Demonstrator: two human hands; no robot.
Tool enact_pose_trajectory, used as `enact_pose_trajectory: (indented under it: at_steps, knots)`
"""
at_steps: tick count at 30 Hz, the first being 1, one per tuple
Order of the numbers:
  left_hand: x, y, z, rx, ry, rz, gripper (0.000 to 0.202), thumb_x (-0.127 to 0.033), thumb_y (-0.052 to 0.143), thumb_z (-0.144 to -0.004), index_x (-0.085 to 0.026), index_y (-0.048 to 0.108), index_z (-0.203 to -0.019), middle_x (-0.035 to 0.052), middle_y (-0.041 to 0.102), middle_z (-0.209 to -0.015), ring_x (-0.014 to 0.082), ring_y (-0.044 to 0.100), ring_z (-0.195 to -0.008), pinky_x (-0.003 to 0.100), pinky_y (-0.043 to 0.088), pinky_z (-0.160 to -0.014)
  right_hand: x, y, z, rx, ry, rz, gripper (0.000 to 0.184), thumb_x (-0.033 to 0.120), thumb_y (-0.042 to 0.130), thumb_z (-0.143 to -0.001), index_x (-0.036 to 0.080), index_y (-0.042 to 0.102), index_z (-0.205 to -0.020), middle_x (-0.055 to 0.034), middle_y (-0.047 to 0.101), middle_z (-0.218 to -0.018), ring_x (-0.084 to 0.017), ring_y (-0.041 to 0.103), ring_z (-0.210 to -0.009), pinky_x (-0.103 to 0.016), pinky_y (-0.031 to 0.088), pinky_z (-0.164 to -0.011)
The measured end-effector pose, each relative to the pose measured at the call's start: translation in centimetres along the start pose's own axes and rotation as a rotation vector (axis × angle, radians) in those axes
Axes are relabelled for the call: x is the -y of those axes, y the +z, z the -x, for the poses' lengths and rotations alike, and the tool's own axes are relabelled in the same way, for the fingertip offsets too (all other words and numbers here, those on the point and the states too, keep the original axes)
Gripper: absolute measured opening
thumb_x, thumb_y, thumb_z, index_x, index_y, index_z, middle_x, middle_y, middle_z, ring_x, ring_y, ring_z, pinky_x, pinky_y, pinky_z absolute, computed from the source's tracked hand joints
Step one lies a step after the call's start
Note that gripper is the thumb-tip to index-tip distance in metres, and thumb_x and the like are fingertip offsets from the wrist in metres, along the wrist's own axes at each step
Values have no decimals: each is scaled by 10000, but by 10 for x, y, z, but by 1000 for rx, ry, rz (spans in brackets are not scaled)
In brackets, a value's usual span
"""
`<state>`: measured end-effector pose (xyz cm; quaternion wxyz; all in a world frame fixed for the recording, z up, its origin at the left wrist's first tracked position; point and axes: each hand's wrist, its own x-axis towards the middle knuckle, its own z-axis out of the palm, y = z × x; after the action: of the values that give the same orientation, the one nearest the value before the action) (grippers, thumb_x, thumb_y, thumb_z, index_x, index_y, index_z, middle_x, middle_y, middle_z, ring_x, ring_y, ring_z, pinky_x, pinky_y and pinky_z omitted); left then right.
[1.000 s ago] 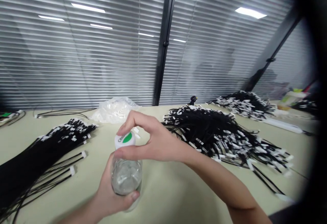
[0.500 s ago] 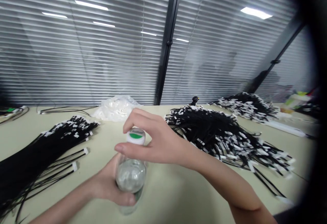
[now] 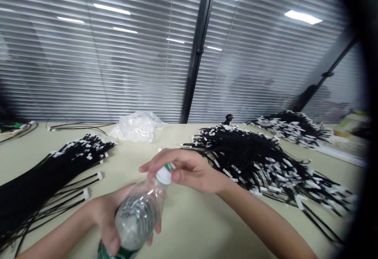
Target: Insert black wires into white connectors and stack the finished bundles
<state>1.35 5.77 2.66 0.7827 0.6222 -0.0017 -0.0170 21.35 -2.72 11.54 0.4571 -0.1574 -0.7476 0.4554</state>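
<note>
My left hand (image 3: 108, 217) is wrapped round the body of a clear plastic bottle (image 3: 134, 217) with a green label at its lower end. The bottle is tilted, its neck pointing up and to the right. My right hand (image 3: 186, 168) is closed over the white cap (image 3: 164, 175), with the thumb on its right side and the fingers reaching across the top. Both hands are above the pale green table (image 3: 189, 215), near its front edge.
A bundle of black wires with white connectors (image 3: 44, 176) lies at the left, a larger pile (image 3: 260, 160) at the right and another (image 3: 292, 123) farther back. A crumpled clear plastic bag (image 3: 137, 126) sits by the window blinds. A few loose wires lie near the left bundle.
The bottle has gone from upright to tilted toward me, and both hands have sunk lower in view. My right hand has stayed on the cap.
</note>
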Motion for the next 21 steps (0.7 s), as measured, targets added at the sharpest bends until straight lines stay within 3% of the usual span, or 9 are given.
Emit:
enact_pose_trajectory:
  at_steps: [3, 5, 7, 9, 11, 14, 16, 18, 21]
  knots:
    - [-15, 21, -7, -192, 172, -214, 828, -234, 791, -486, -210, 404, -1218, 95, 585, -1053, 263, 578, -916, 395, 464, -778, 3, -5, 3, -118, 12, 104, 267, 292, 443, -892, 154, 552, -1094, -99, 562, -1092, -190, 521, -1063, -408, 420, -918]
    - [-20, 36, -12, -417, 183, -404, 803, -225, 758, -556, -233, 356, -1251, 85, 560, -1089, 279, 533, -998, 426, 435, -842, 8, -6, 3, -145, -17, 130, 250, 273, 443, -893, 164, 561, -1085, -90, 570, -1085, -189, 524, -1059, -408, 419, -917]
    - [-20, 47, -16, -557, 190, -550, 846, -220, 763, -549, -250, 322, -1271, 86, 531, -1144, 302, 488, -1063, 467, 391, -902, 13, -3, 1, -127, -79, 102, 229, 240, 438, -895, 174, 579, -1063, -81, 587, -1037, -207, 521, -1071, -431, 420, -911]
    - [-17, 52, -20, -553, 245, -589, 920, -213, 780, -514, -242, 297, -1296, 109, 468, -1236, 325, 432, -1130, 490, 355, -941, 15, 3, -1, -93, -124, 51, 222, 228, 441, -893, 188, 590, -1052, -74, 593, -999, -219, 527, -1064, -442, 431, -888]
    - [-15, 52, -23, -450, 298, -516, 973, -209, 785, -503, -227, 268, -1326, 132, 410, -1302, 334, 406, -1167, 483, 364, -941, 12, 12, -2, -71, -97, 4, 263, 232, 537, -841, 218, 560, -1102, -69, 575, -1047, -214, 527, -1057, -414, 445, -870]
    - [-15, 48, -23, -305, 294, -397, 966, -203, 777, -528, -220, 261, -1344, 139, 405, -1322, 322, 429, -1169, 464, 384, -934, 1, 24, 1, -85, 62, -78, 769, 159, 759, -614, 310, 378, -1265, -51, 515, -1171, -197, 509, -1069, -369, 415, -906]
    - [-16, 46, -19, -289, 260, -436, 959, -209, 783, -530, -222, 277, -1346, 134, 407, -1331, 328, 406, -1196, 477, 349, -968, -4, 29, 4, -122, 212, -151, 952, 124, 785, -558, 341, 254, -1316, -51, 505, -1182, -186, 537, -1018, -367, 416, -891]
    - [-11, 43, -11, -346, 218, -531, 945, -249, 771, -564, -233, 263, -1360, 127, 392, -1352, 336, 352, -1238, 499, 299, -1000, -6, 33, 7, -187, 311, -162, 805, 153, 740, -635, 299, 298, -1292, -55, 542, -1109, -170, 572, -929, -356, 441, -833]
    - [6, 37, 4, -466, 134, -695, 854, -318, 677, -690, -259, 194, -1391, 119, 356, -1392, 318, 334, -1258, 504, 275, -1018, -8, 32, 7, -347, 367, -43, 381, 239, 682, -712, 172, 529, -1054, -63, 594, -964, -169, 578, -878, -329, 450, -796]
